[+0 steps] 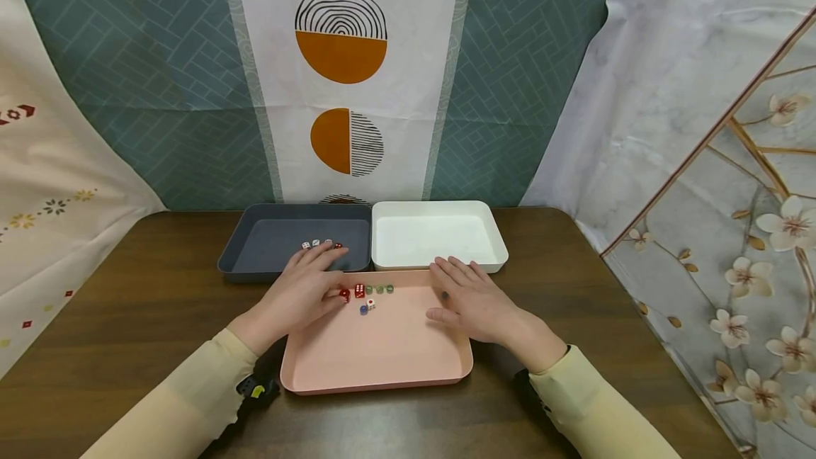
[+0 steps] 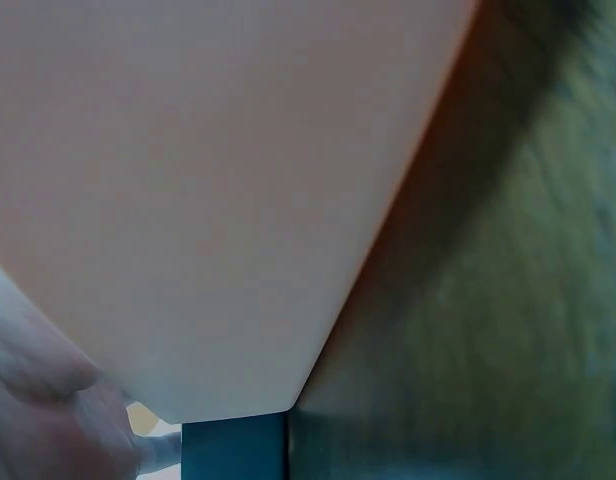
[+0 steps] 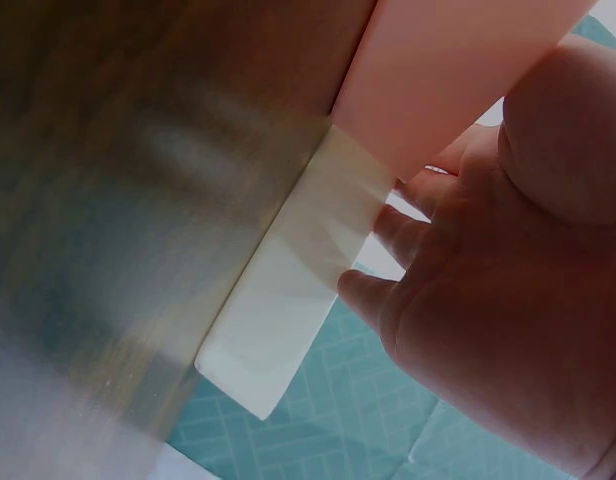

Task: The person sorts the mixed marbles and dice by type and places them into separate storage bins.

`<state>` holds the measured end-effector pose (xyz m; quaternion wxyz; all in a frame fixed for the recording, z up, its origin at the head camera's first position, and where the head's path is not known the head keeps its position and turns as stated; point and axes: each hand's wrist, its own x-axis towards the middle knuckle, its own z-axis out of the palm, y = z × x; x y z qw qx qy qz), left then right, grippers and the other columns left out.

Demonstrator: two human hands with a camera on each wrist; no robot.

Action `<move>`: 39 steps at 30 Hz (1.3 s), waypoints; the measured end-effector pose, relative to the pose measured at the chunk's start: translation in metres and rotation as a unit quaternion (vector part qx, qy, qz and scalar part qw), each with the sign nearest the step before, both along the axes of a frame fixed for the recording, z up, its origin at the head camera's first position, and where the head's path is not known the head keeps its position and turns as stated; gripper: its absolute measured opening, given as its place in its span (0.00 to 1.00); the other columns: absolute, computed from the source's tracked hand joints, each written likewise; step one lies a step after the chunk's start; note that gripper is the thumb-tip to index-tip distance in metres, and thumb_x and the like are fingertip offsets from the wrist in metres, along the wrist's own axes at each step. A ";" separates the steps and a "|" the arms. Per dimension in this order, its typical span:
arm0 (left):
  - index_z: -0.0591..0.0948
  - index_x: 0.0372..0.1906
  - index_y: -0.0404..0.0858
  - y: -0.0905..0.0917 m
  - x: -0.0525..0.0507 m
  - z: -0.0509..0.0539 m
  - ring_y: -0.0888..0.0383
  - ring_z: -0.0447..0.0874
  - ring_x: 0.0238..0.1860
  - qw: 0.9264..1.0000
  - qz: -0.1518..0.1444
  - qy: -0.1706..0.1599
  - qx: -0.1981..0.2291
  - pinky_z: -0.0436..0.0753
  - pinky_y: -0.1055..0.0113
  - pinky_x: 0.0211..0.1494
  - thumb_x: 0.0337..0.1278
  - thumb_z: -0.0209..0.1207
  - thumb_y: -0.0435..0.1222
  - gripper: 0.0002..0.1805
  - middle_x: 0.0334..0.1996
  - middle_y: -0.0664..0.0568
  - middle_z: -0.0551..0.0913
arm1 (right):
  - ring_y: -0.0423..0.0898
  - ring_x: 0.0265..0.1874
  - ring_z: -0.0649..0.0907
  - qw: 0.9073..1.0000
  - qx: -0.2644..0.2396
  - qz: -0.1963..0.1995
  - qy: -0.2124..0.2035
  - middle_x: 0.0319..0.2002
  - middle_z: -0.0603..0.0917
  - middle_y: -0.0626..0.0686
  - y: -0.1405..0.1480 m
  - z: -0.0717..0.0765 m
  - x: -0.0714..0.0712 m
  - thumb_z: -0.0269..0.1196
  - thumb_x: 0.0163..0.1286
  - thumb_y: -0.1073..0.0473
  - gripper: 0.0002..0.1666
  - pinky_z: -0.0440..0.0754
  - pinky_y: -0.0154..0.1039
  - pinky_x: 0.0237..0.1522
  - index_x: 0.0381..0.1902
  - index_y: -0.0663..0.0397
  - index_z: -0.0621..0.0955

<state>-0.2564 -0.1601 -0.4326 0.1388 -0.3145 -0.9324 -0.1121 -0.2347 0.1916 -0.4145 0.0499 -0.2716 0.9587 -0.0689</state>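
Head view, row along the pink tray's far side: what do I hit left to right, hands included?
Left hand → two red dice → three small green pieces → right hand.

The near tray (image 1: 382,356) is plain salmon pink; the far-left tray (image 1: 264,236) is dark slate blue, the far-right tray (image 1: 440,232) plain white. Red dice (image 1: 360,291) bear white pips, near green beads (image 1: 380,290), a blue bead (image 1: 363,310) and a white die (image 1: 371,302) with a red spot. The tabletop (image 1: 159,296) is brown with streaky wood grain. Both sleeves (image 1: 181,392) are pale yellow. The far cloth (image 1: 523,55) is teal with a lighter herringbone pattern — its white middle band (image 1: 414,76) carries ochre half-circles and black stripes. The left cloth (image 1: 64,154) is cream with small red, yellow and dark motifs; the right cloth (image 1: 688,55) is marbled white-grey — pale blossoms, brown-gold lines.
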 end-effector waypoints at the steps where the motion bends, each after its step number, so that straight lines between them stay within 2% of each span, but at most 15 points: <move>1: 0.95 0.46 0.49 0.000 0.000 0.000 0.31 0.66 0.81 1.000 0.000 0.000 0.000 0.64 0.23 0.76 0.55 0.84 0.37 0.14 0.75 0.38 0.78 | 0.60 0.88 0.53 1.000 -0.002 0.001 0.001 0.89 0.56 0.58 0.000 0.000 0.000 0.61 0.84 0.34 0.52 0.47 0.64 0.86 0.90 0.57 0.58; 10: 0.95 0.44 0.48 0.000 0.000 0.001 0.32 0.66 0.81 1.000 0.005 -0.001 -0.004 0.64 0.23 0.77 0.54 0.85 0.37 0.13 0.75 0.38 0.78 | 0.60 0.88 0.55 1.000 -0.007 0.003 0.012 0.89 0.57 0.59 0.000 -0.003 0.000 0.62 0.83 0.34 0.53 0.48 0.64 0.86 0.89 0.57 0.59; 20: 0.95 0.45 0.48 0.000 0.000 0.000 0.32 0.66 0.81 1.000 0.009 0.000 -0.011 0.64 0.24 0.77 0.54 0.85 0.38 0.13 0.75 0.39 0.78 | 0.59 0.88 0.53 1.000 -0.001 -0.004 -0.002 0.89 0.56 0.58 0.000 -0.001 0.001 0.62 0.84 0.34 0.52 0.47 0.64 0.86 0.90 0.56 0.59; 32: 0.94 0.43 0.47 0.001 0.001 0.001 0.32 0.66 0.81 1.000 0.010 0.004 -0.015 0.64 0.25 0.77 0.55 0.84 0.38 0.12 0.75 0.39 0.78 | 0.60 0.88 0.54 1.000 -0.003 -0.002 0.002 0.89 0.57 0.59 -0.001 0.000 0.001 0.62 0.83 0.34 0.52 0.48 0.65 0.86 0.90 0.57 0.59; 39: 0.93 0.40 0.47 0.001 0.003 0.006 0.32 0.67 0.81 1.000 0.006 0.012 -0.004 0.63 0.26 0.79 0.54 0.85 0.38 0.11 0.75 0.39 0.79 | 0.60 0.88 0.55 1.000 -0.002 0.001 0.007 0.88 0.57 0.59 -0.001 0.000 0.001 0.62 0.83 0.34 0.52 0.48 0.65 0.85 0.89 0.58 0.59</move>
